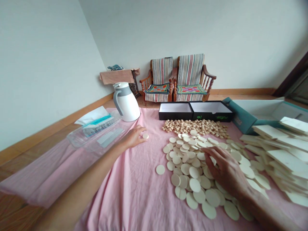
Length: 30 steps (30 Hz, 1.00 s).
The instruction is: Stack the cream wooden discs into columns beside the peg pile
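My left hand [135,136] is over the cloth, left of the pile. Its thumb and fingers are closed around a small pale wooden disc [145,136]; whether more discs lie under it I cannot tell. My right hand [226,168] rests on the heap of flat round wooden discs [194,172], palm down. Its fingers are apart and reach to the discs at the top of the heap, with no disc visibly gripped. One single disc [160,169] lies apart on the pink cloth [141,189], between the two hands.
Behind the discs is a heap of small wooden beads [192,126], then two black boxes [175,116]. At right are a teal box [247,120] and stacked pale wooden boards [286,157]. A white-grey jug [130,104] and clear plastic case [79,138] stand left.
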{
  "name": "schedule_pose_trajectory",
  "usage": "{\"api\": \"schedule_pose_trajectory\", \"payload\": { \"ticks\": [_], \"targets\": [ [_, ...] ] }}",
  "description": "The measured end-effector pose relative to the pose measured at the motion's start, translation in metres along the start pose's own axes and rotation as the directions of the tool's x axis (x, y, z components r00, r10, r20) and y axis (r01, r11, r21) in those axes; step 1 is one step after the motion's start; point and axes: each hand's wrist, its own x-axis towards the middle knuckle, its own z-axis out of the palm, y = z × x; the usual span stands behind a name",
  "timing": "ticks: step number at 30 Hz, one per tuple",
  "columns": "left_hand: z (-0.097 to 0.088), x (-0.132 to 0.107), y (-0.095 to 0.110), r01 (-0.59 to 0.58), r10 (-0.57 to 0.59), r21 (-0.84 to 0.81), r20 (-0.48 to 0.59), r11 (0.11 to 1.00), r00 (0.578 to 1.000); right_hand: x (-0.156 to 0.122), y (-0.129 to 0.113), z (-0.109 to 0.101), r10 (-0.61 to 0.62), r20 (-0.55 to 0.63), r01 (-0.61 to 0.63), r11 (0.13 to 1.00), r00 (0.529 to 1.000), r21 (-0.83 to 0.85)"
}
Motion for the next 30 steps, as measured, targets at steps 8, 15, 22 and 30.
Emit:
{"api": "schedule_pose_trajectory", "payload": {
  "ticks": [8, 15, 22, 30],
  "targets": [
    [-0.003, -0.064, 0.081, -0.19, 0.298, -0.322, 0.328, 0.927, 0.896, 0.0, 0.0, 0.001, -0.005, 0.011, 0.005, 1.0, 1.0, -0.009],
    [0.014, -0.073, 0.089, -0.207, 0.297, -0.283, 0.327, 0.936, 0.897, -0.001, 0.001, 0.003, -0.012, 0.014, 0.012, 1.0, 1.0, 0.0],
    [0.0, -0.039, 0.049, -0.098, 0.11, -0.148, 0.076, 0.984, 0.991, -0.002, 0.002, 0.003, -0.007, 0.03, 0.007, 1.0, 1.0, -0.004],
    [-0.006, 0.014, -0.021, 0.023, -0.02, -0.063, 0.05, 0.998, 0.999, -0.002, 0.001, 0.002, -0.002, 0.047, 0.002, 1.0, 0.999, -0.005]
  ]
}}
